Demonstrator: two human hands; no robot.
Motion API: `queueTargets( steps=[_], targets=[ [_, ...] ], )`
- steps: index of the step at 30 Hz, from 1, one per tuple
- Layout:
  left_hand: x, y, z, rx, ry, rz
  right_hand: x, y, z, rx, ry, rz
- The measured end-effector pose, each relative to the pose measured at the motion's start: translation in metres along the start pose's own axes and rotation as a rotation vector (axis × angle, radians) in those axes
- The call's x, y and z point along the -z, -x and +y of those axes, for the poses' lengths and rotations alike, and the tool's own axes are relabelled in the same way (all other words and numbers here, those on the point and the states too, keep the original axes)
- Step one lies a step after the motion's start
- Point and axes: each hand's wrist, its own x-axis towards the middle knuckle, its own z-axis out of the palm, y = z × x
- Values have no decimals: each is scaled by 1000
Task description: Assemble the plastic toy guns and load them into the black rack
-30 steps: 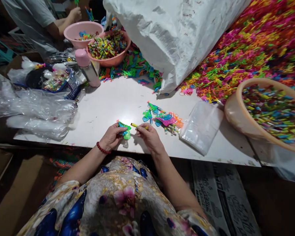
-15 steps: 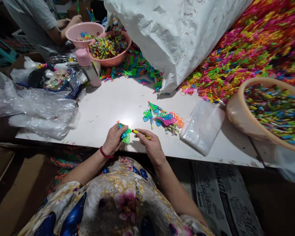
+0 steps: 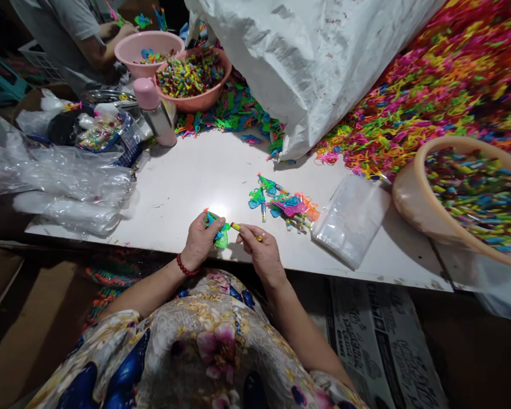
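Note:
My left hand (image 3: 199, 241), with a red bead bracelet at the wrist, pinches a small green and blue plastic toy (image 3: 222, 237) near the table's front edge. Between the fingertips of my right hand (image 3: 262, 250) is a small yellow tube with a dark red end (image 3: 235, 226), pointing toward the toy. A narrow gap separates tube and toy. Ahead and to the right lies a small pile of similar plastic toys (image 3: 287, 205) in green, blue, pink and orange, some with little tubes attached.
A stack of clear plastic bags (image 3: 352, 221) lies right of the pile, beside a peach basin (image 3: 409, 187) of small tubes. A white sack (image 3: 306, 74), pink-capped bottle (image 3: 153, 113) and orange basin (image 3: 200, 102) stand behind. Another person's arm (image 3: 96, 54) shows at back left.
Both hands stay close together, still holding the toy and the tube. The view has shifted slightly. At the back left, the other person's hands now have more coloured toys near them.

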Motion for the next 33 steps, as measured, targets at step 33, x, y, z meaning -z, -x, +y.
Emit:
queueTargets(
  steps=[33],
  targets=[
    [-4, -13, -15, -27, -56, 95, -8, 6, 14, 406, 434, -60]
  ],
)
